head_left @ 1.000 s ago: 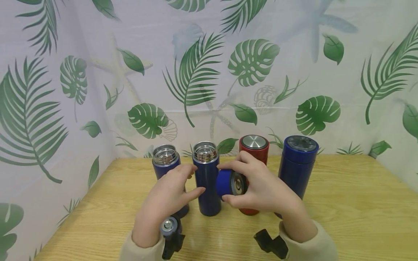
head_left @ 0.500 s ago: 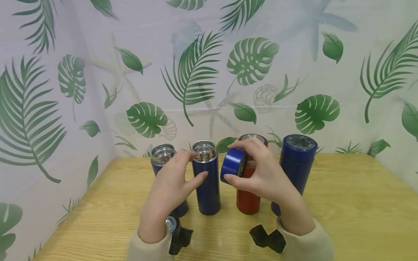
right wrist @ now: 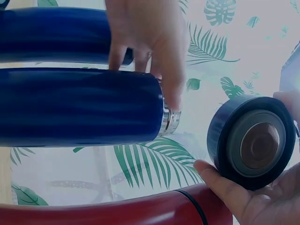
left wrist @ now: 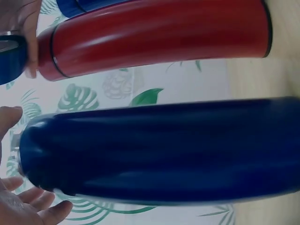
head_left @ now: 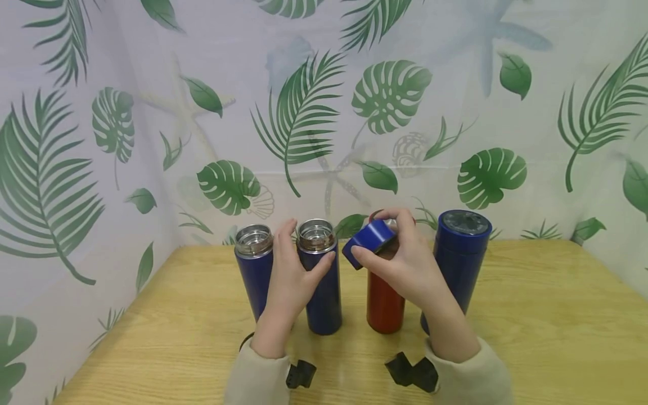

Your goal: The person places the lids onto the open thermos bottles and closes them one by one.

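Note:
Pinched between thumb and fingers of my right hand [head_left: 412,270] is a blue thermos lid [head_left: 372,239], tilted, in front of the red thermos's top. Its grey underside with a metallic disc shows in the right wrist view. My left hand [head_left: 293,275] spreads its thumb and fingers around the upper end of the middle blue thermos [head_left: 324,309], which stands upright and uncovered, its steel neck [right wrist: 169,117] showing. Close to the left of that hand stands another uncapped blue thermos [head_left: 252,275], its lower part hidden behind the hand and forearm.
A red thermos [head_left: 385,304] stands behind the right hand, partly covered by it. Further right is a capped, larger blue thermos [head_left: 460,270]. All stand on a wooden table [head_left: 547,315] before a leaf-printed cloth [head_left: 430,34]. A dark curved edge [head_left: 246,340] shows beside the left sleeve.
The right hand has raised the lid and turned its underside downward. The left hand has moved right and up to the middle thermos's neck, and its forearm now covers the small round piece on the table.

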The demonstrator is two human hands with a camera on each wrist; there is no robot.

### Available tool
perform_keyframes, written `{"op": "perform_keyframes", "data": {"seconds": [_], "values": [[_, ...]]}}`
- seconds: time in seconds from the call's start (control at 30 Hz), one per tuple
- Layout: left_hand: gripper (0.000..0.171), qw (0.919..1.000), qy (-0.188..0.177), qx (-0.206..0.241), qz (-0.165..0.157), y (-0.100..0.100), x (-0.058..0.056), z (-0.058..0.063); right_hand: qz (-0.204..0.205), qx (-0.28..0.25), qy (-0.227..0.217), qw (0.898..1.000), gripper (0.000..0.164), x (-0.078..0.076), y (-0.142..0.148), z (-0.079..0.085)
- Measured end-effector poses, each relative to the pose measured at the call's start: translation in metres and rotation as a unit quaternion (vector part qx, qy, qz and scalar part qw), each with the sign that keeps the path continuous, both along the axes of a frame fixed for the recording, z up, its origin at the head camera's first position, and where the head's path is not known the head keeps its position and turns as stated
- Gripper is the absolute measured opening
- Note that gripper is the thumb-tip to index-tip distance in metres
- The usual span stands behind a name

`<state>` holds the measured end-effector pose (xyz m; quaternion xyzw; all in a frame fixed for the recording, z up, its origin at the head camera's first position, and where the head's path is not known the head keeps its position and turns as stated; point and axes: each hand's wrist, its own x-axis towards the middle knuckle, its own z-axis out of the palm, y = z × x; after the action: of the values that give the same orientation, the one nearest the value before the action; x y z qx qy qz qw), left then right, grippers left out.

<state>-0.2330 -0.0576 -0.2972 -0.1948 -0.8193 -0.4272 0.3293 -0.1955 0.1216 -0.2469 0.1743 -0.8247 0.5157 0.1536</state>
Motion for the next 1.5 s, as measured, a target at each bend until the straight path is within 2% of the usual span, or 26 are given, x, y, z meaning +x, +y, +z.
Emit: {"op": "perform_keyframes", "data": {"seconds": [0.17,0.33,0.5,0.63,0.8,0.97,1.2,1.33,1.5], "values": [[0.079,0.9978,-0.06,0.024,-0.012,0.003,-0.004,-0.006,-0.009,-0.003,-0.001,1.0,0.054,0.0,-0.003,0.0],[0.083,0.9944,-0.102,0.028,-0.006,0.004,-0.005,-0.006,-0.017,-0.005,-0.014,1.0,0.055,0.0,-0.006,0.001],[0.079,0.9936,-0.111,0.018,0.009,0.003,-0.005,-0.004,-0.012,-0.005,-0.03,0.999,0.059,0.0,-0.008,0.001],[0.075,0.9941,-0.107,0.011,0.015,0.001,-0.003,-0.001,-0.002,-0.006,-0.022,1.0,0.061,-0.001,-0.009,0.0],[0.076,0.9915,-0.129,-0.007,0.015,-0.002,0.001,0.004,0.003,-0.004,-0.013,1.0,0.062,-0.001,-0.01,-0.002],[0.073,0.9867,-0.16,-0.028,-0.007,-0.006,0.006,0.011,0.01,-0.009,-0.001,1.0,0.062,-0.002,-0.011,-0.003],[0.066,0.9796,-0.189,-0.063,-0.03,-0.012,0.015,0.021,0.035,-0.06,0.021,0.997,0.061,0.0,-0.012,-0.003],[0.063,0.9753,-0.196,-0.082,-0.062,-0.016,0.02,0.025,0.037,-0.067,0.043,0.996,0.063,0.001,-0.013,-0.003],[0.062,0.969,-0.2,-0.107,-0.099,-0.019,0.024,0.028,0.076,-0.087,0.083,0.99,0.066,0.002,-0.015,-0.005]]}}
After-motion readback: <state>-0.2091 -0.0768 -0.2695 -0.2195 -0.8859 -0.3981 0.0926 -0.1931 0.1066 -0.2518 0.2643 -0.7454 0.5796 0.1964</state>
